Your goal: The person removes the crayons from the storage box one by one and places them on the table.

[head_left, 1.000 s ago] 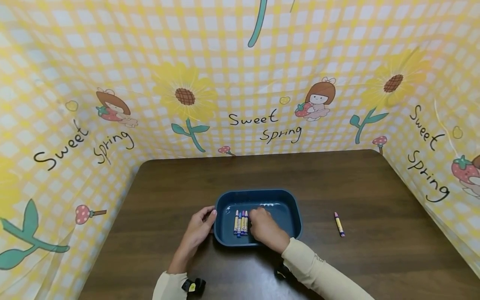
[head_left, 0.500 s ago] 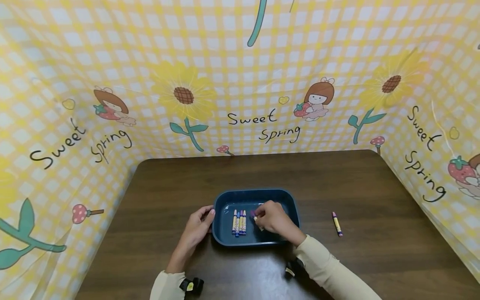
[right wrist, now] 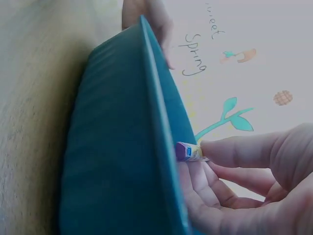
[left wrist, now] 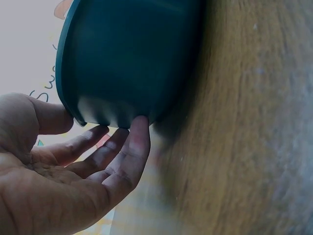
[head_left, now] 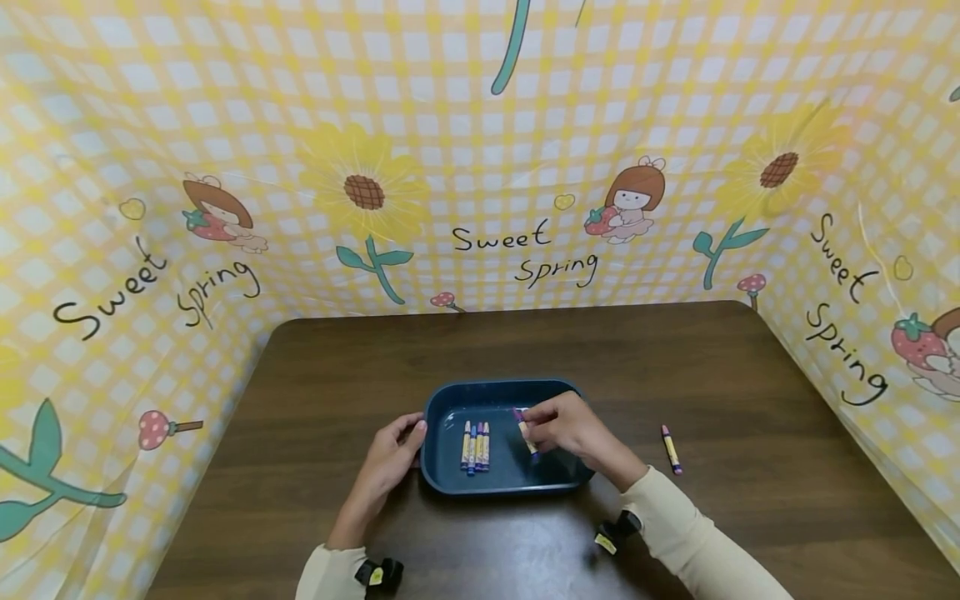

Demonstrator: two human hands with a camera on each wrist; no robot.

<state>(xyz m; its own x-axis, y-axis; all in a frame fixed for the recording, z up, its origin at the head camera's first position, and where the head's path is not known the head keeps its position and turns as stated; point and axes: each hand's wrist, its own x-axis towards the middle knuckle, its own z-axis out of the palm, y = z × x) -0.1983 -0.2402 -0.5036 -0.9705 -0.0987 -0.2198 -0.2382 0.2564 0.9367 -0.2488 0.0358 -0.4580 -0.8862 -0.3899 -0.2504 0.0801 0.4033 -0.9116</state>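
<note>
Thumb and fingers of my right hand (head_left: pixel 566 425) pinch a purple-ended crayon (head_left: pixel 522 426) above the right part of a dark blue tray (head_left: pixel 517 490). The right wrist view shows the purple end of that crayon (right wrist: pixel 185 152) just inside the tray wall (right wrist: pixel 117 127). Several crayons (head_left: pixel 476 447) lie side by side inside the tray, left of the held one. My left hand (head_left: pixel 392 457) holds the tray's left end. In the left wrist view, its fingertips (left wrist: pixel 140 128) touch the outer wall and the thumb is at the rim.
Another crayon (head_left: pixel 671 450), with a pink tip, lies on the brown table (head_left: pixel 337 367) to the right of the tray. A yellow checked cloth (head_left: pixel 480 150) with printed flowers hangs behind and at both sides of the table.
My right hand has moved right, away from the row, with the crayon now showing between its fingers. The left hand stays at the tray's end. The row keeps its place.
</note>
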